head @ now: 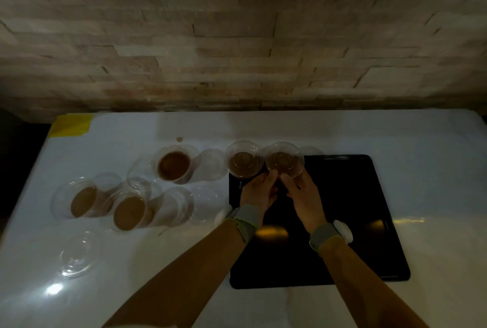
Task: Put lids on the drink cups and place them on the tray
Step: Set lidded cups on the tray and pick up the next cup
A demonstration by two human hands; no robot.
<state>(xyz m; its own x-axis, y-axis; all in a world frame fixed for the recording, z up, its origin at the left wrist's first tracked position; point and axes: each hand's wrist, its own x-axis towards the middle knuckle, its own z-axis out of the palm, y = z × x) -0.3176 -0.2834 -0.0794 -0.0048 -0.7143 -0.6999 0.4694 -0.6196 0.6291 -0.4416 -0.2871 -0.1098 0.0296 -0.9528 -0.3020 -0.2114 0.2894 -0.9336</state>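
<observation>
Both hands, left hand (259, 190) and right hand (303, 190), clasp a lidded drink cup (284, 160) at the black tray's (369, 222) far-left corner

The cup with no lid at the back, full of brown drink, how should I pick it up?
Take the open cup by its clear side wall, below the rim, wrapping your grip around it from the near side. It stands upright, full and still uncovered, so squeezing the rim or tipping it would probably spill. Loose lids lie close beside it, so come in slowly.
</observation>
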